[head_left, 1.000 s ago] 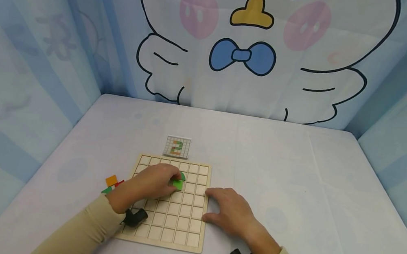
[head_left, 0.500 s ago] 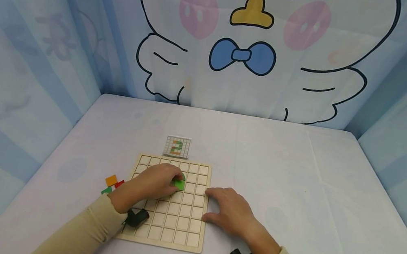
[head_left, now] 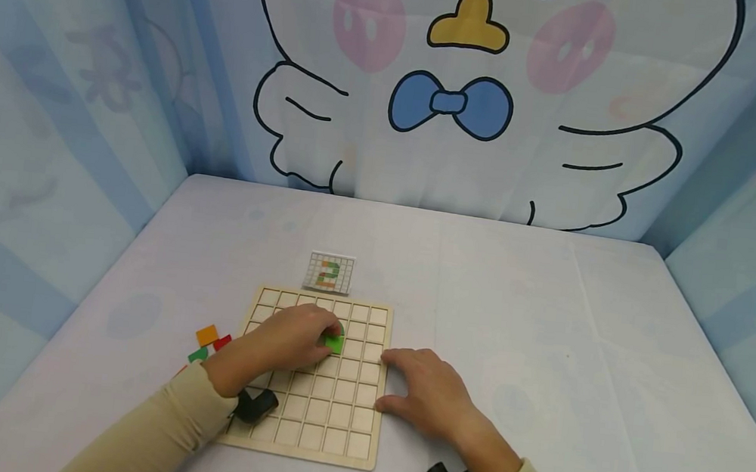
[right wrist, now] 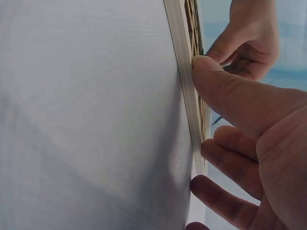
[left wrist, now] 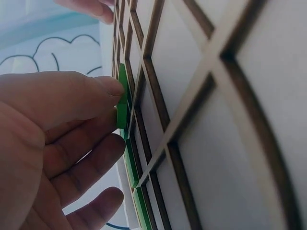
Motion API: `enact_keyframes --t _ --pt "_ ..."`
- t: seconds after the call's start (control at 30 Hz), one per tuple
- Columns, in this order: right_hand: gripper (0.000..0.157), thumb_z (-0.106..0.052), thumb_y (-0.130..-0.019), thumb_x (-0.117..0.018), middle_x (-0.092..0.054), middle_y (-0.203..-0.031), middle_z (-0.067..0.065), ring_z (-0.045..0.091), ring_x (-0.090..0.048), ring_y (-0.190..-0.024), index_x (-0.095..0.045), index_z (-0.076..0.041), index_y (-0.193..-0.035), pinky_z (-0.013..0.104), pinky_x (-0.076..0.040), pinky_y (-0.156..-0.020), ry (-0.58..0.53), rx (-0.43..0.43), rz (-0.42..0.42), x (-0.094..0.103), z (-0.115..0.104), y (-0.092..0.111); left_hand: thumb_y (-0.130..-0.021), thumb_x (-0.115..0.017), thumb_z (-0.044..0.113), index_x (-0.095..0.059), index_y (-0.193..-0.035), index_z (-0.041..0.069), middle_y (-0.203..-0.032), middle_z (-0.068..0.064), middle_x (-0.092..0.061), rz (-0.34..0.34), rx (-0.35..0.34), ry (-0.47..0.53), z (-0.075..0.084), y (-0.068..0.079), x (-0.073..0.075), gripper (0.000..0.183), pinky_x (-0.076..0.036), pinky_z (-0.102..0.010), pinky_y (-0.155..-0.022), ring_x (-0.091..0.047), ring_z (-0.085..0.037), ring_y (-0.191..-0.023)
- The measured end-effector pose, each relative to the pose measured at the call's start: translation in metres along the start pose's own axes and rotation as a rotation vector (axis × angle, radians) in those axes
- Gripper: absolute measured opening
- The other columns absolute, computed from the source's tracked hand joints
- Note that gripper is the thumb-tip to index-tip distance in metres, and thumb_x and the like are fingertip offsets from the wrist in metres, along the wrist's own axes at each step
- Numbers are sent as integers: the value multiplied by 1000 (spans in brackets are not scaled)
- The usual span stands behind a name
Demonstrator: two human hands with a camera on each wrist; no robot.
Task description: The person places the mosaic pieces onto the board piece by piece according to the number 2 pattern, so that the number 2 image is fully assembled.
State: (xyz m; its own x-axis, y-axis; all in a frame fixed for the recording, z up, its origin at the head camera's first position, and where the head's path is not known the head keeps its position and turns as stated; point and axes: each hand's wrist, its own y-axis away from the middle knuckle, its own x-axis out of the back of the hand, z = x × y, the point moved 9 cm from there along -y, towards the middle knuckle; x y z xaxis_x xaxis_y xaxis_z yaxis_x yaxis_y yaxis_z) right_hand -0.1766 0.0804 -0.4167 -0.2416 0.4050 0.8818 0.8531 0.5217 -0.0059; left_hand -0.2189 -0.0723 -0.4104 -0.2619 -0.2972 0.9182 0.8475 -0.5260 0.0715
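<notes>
My left hand (head_left: 292,336) is over the upper middle of a wooden grid board (head_left: 313,412), pinching a light green square tile (head_left: 335,345) between thumb and fingers. In the left wrist view, the green tile (left wrist: 122,116) stands slightly tilted at the grid, its lower end by the cells. More green pieces (left wrist: 130,163) lie in the cells beyond it; in the head view my fingers mostly cover them. My right hand (head_left: 432,395) rests at the board's right edge, thumb and forefinger touching the rim (right wrist: 184,76), with its other fingers relaxed.
Several loose tiles, including an orange square (head_left: 207,336), a red piece (head_left: 222,342) and a green piece (head_left: 198,355), lie left of the board, partly behind my left forearm. Behind the board is a small pattern card (head_left: 329,273) with a coloured figure on a grid.
My left hand and the light green tile have shifted slightly to the right over the board. A little more of the loose tiles shows. The right hand has stayed still.
</notes>
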Motion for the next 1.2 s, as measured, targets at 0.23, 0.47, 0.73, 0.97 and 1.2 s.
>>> enact_keyframes --t 0.23,0.47,0.73,0.97,1.2 --pt "54 -30 -80 -85 -65 -127 6 29 -58 -117 -65 -8 -125 49 -47 -96 5 -4 0 1 -1 0 -89 -74 12 -71 -104 10 -97 3 -67 -6 13 13 0 1 0 15 -52 -37 -81 -61 -16 -90" --pt "54 -30 -80 -85 -65 -127 5 29 -58 -117 -65 -8 -125 49 -47 -96 13 2 3 2 -2 0 -89 -74 10 -72 -104 10 -99 2 -67 -20 20 52 0 3 2 16 -51 -39 -84 -61 -17 -95" --pt "55 -31 -80 -84 -64 -128 6 30 -57 -118 -64 -8 -126 50 -47 -96 8 -5 -7 2 -2 1 -90 -74 13 -72 -113 10 -112 -1 -68 -11 47 98 -7 8 7 23 -50 -42 -93 -61 -24 -110" --pt "55 -30 -80 -85 -65 -128 6 30 -58 -118 -64 -8 -126 49 -47 -96 12 -2 1 2 -2 1 -93 -72 16 -69 -121 7 -120 -6 -67 1 71 107 -20 20 19 29 -49 -46 -96 -59 -30 -117" --pt "54 -31 -80 -84 -65 -127 5 29 -58 -117 -65 -8 -125 49 -47 -95 16 1 7 2 -2 1 -93 -73 15 -68 -120 5 -119 -9 -67 43 106 109 -37 34 32 30 -50 -49 -93 -60 -32 -115"
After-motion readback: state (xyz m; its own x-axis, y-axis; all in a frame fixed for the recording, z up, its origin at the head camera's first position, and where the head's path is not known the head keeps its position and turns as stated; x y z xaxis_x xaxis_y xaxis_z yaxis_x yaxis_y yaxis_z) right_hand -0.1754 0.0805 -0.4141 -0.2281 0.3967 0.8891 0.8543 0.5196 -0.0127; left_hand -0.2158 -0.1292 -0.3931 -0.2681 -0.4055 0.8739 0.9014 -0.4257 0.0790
